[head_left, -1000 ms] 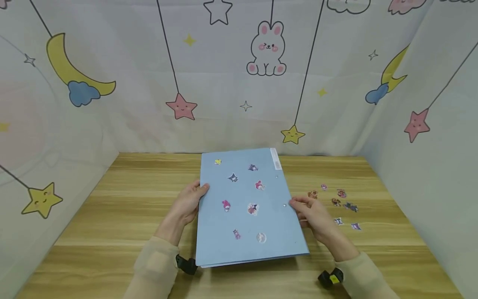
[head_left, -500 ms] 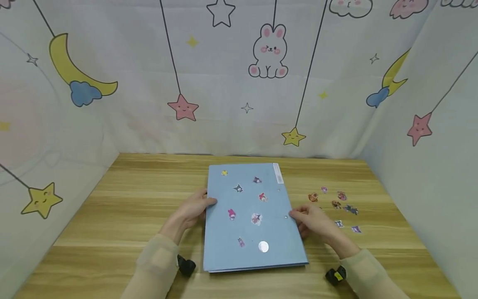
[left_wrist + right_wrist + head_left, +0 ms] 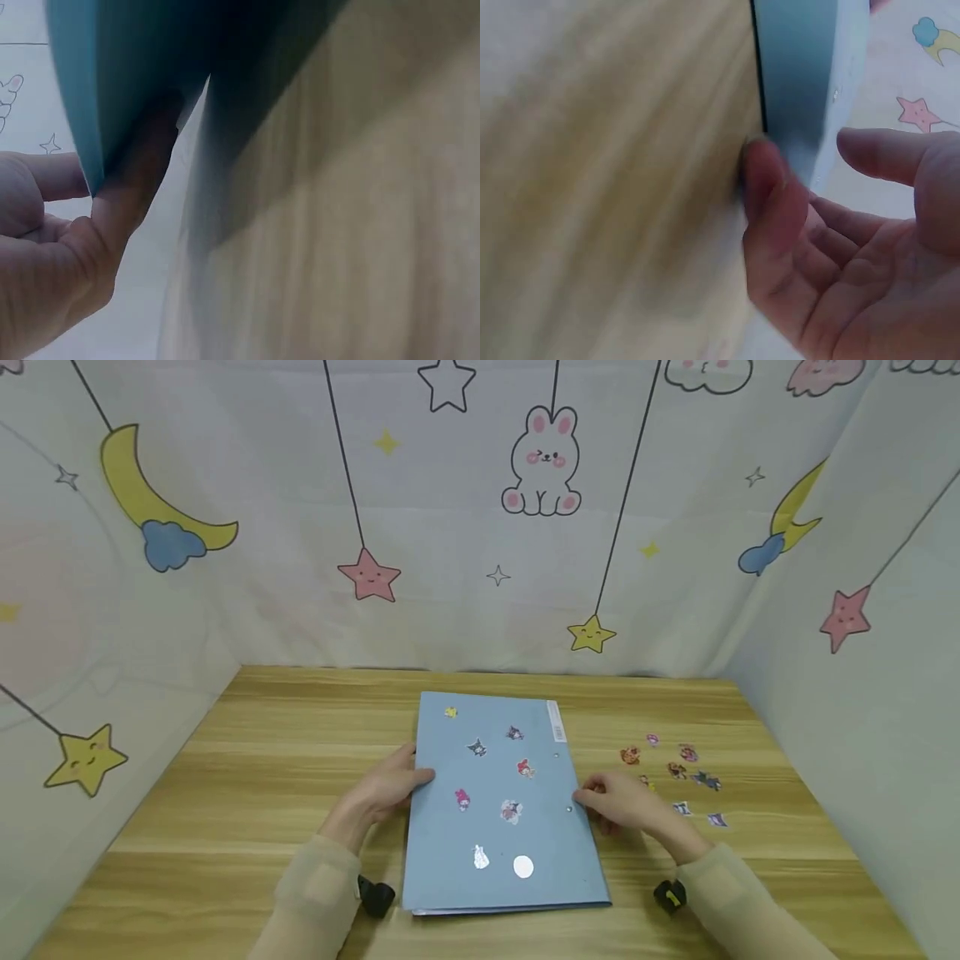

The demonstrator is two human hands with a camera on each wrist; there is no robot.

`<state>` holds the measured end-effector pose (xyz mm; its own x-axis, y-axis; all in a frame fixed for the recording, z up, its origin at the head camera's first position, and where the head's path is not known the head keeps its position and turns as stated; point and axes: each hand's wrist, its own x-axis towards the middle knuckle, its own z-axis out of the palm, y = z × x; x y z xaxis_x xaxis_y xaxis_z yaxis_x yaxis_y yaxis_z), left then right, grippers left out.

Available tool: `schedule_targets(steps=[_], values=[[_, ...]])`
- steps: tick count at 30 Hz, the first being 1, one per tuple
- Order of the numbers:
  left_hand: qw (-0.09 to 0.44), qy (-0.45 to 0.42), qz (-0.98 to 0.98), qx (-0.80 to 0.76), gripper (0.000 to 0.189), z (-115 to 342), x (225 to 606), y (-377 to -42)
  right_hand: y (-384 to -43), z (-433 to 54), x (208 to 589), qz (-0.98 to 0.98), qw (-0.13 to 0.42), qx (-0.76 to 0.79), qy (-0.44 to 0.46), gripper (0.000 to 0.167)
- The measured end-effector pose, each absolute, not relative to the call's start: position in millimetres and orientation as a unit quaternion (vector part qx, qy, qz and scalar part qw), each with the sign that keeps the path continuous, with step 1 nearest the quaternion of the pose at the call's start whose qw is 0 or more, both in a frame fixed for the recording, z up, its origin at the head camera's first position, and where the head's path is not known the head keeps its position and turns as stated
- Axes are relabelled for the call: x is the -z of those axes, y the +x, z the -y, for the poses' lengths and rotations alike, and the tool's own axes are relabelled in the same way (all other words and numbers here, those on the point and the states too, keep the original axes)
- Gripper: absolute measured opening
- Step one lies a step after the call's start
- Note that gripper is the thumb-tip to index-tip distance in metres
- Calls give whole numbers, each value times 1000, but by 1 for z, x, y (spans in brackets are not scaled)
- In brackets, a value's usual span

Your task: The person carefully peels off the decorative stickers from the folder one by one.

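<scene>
A pale blue folder (image 3: 491,839) with several small cartoon stickers and a white barcode label (image 3: 556,721) is held over the table in the head view. My left hand (image 3: 386,785) grips its left edge, thumb on the cover and fingers underneath. The left wrist view shows the folder's underside (image 3: 120,67) above the wood, with the thumb and fingers on either side of the edge. On the opposite side, my right hand (image 3: 618,802) holds the right edge. Its fingers (image 3: 769,187) curl at the lower edge of the folder's thick side (image 3: 795,67), and the thumb is close to the upper edge.
Several loose cartoon stickers (image 3: 677,770) lie on the wooden table (image 3: 300,727) to the right of the folder. A white cloth (image 3: 300,618) printed with stars, moons and a rabbit surrounds the table at the back and sides.
Both hands have lowered the folder and brought it nearer to me. In the last half second it has turned slightly and shifted a little left, both hands staying at its sides.
</scene>
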<state>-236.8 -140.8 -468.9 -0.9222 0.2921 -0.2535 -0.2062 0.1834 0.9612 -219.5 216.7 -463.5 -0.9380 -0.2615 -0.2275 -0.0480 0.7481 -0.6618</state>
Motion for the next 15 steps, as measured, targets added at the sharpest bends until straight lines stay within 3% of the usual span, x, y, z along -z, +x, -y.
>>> schedule_targets(steps=[9,15], values=[[170,54,-837,-518,41,135,467,-232,-227,-208,444,-952,99,263,-121,12],[169,52,-839,-514,47,135,468,-232,-242,-187,436,-966,64,205,-141,16]])
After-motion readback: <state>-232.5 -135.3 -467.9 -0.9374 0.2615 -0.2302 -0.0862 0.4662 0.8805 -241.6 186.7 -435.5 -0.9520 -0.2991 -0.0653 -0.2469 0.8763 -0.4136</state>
